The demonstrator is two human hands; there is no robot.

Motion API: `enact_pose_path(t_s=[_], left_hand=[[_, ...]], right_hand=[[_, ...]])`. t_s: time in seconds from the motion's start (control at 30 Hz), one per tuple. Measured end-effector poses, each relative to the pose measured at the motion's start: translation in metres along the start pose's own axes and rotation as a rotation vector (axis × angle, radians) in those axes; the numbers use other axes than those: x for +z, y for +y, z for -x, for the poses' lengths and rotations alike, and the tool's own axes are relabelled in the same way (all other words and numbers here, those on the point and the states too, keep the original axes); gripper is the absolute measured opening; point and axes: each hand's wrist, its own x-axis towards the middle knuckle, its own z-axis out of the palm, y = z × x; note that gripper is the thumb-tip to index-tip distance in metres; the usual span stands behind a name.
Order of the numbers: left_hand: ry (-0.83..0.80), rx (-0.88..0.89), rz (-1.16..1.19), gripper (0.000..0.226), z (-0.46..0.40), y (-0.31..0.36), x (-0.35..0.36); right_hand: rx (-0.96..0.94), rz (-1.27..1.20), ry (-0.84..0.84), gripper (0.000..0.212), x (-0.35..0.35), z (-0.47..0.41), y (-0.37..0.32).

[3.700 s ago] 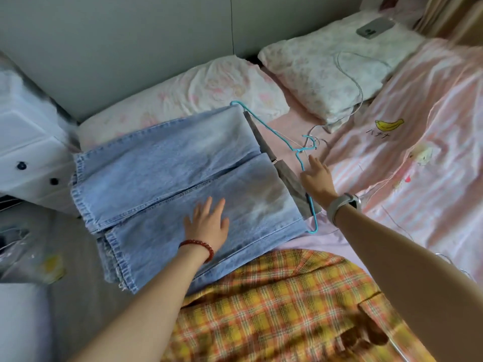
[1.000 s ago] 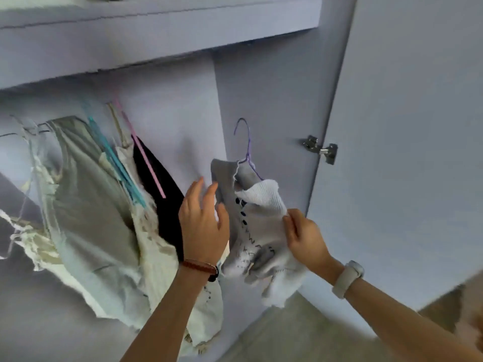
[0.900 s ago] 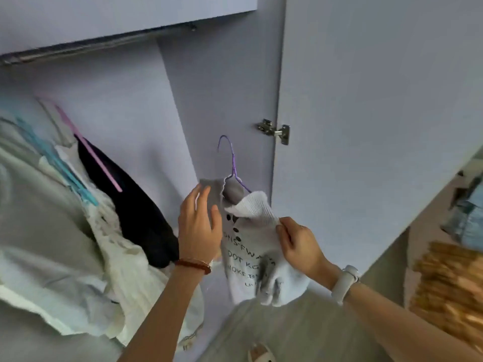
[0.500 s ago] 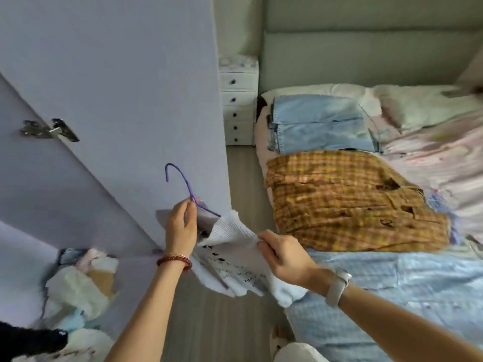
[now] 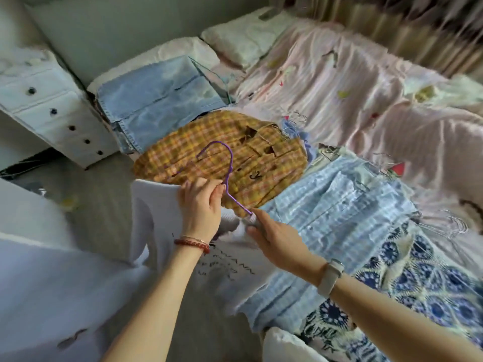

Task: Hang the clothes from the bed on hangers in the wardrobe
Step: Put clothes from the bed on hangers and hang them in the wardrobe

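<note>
A white printed T-shirt [image 5: 156, 226] hangs on a purple hanger [image 5: 226, 173] held over the bed's near edge. My left hand [image 5: 201, 207] pinches the hanger at its neck, just below the hook. My right hand [image 5: 271, 236] grips the shirt's collar edge on the hanger's right arm. On the bed lie folded jeans [image 5: 159, 100] on a teal hanger, a yellow plaid shirt [image 5: 235, 150], a light blue checked shirt [image 5: 339, 205] and a blue patterned garment [image 5: 418, 278].
A white drawer unit [image 5: 52, 111] stands left of the bed. Pillows [image 5: 243, 40] and a pink striped duvet [image 5: 366, 100] fill the far side. Loose wire hangers [image 5: 449, 226] lie at the right. The wardrobe door [image 5: 47, 296] edges in at lower left.
I have turned from the wardrobe to the bed, carrying the T-shirt on its purple hanger. My left hand went from beside the shirt to pinching the hanger neck.
</note>
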Motion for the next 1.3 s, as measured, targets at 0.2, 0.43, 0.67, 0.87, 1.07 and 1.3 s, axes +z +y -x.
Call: enact_pose_path(t_s=[0.2,0.43,0.67,0.87,1.07,1.3], left_hand=[[-0.010,0.064,0.013,0.039,-0.108,0.038,0.055],[0.230,0.004,-0.068,0.036,-0.197,0.010,0.059],[0.209,0.001,-0.079,0.042,-0.275,0.015,0.105],[-0.326,-0.366,-0.136,0.049,-0.233,-0.004,0.203],[-0.920,-0.545,-0.288,0.057,-0.145,-0.047,0.283],[-1.034,-0.574,-0.212,0.053,-0.127,-0.053,0.312]], right_hand=[[0.048,-0.312,0.403,0.032,-0.030,-0.068,0.029],[-0.120,-0.518,0.436,0.028,-0.060,-0.174,0.023],[-0.053,-0.740,0.533,0.020,-0.085,-0.258,0.052],[0.200,-0.579,0.540,0.014,-0.067,-0.310,0.173],[0.329,-0.458,0.281,0.042,-0.038,-0.332,0.274],[0.440,-0.187,0.000,0.049,-0.021,-0.321,0.314]])
